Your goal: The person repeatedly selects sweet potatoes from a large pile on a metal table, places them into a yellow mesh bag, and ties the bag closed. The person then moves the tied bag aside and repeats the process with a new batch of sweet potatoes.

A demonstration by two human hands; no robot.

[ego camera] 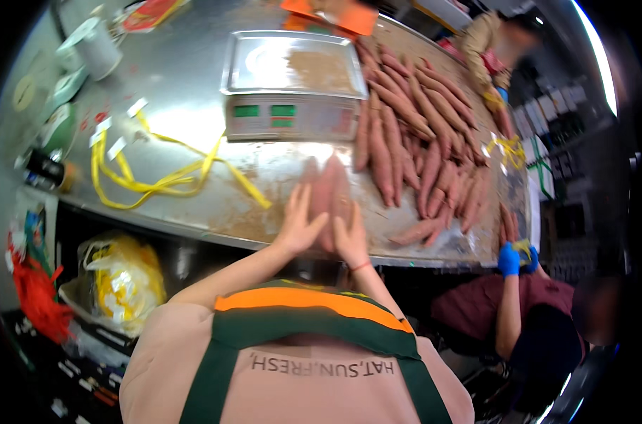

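Note:
My left hand [301,221] and my right hand [352,237] press from both sides on a few long sweet potatoes [329,199], which lie side by side between my palms at the table's front edge. Motion blurs them, so their exact number is unclear. Just beyond stands a digital scale [294,119] with green displays; brown soil dusts its steel pan [257,69]. A large heap of reddish sweet potatoes [400,127] spreads to the right of the scale. Left of my hands, several yellow tapes [156,186] with white tags lie loosely tangled.
At far left stand a white roll [94,49] and a dark jar [44,168]. Below the table is a bag of yellow material [120,281]. To the right, a co-worker's blue-gloved hands [509,259] hold sweet potatoes; another person [483,45] works at the far side.

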